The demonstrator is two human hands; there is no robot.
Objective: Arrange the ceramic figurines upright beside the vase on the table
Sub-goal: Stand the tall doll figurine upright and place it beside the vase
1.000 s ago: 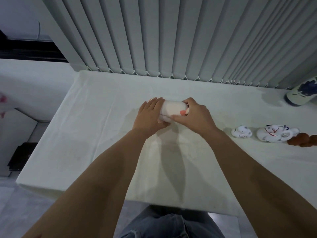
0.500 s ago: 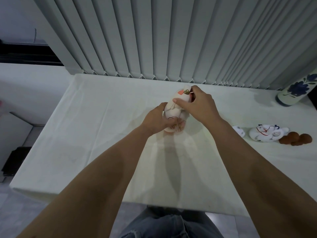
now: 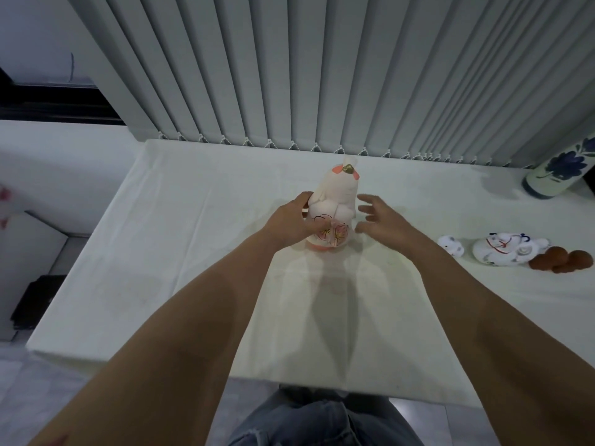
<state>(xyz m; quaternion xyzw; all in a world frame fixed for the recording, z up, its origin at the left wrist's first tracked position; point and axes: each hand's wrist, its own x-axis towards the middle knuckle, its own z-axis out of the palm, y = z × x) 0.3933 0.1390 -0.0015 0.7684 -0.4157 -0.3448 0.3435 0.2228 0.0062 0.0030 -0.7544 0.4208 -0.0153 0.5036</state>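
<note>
A tall white ceramic figurine (image 3: 335, 201) with pink flowers and a gold bell stands upright at the table's middle. My left hand (image 3: 291, 222) grips its lower left side. Just to its right, my right hand (image 3: 378, 218) hovers with fingers spread, not touching it. Along the right side of the table lie a small white figurine (image 3: 450, 245), a larger white figurine with red and blue marks (image 3: 505, 248) on its side, and a brown figurine (image 3: 561, 259). The white vase with blue flowers (image 3: 560, 172) stands at the far right by the blinds.
The table (image 3: 193, 252) is covered in a white cloth; its front edge runs just above my knees. Grey vertical blinds (image 3: 322, 75) hang along the back edge. A white wall and floor lie to the left.
The tall figurine went from lying between both hands to standing upright. My right hand has let go of its top and moved off to the right, fingers apart.
</note>
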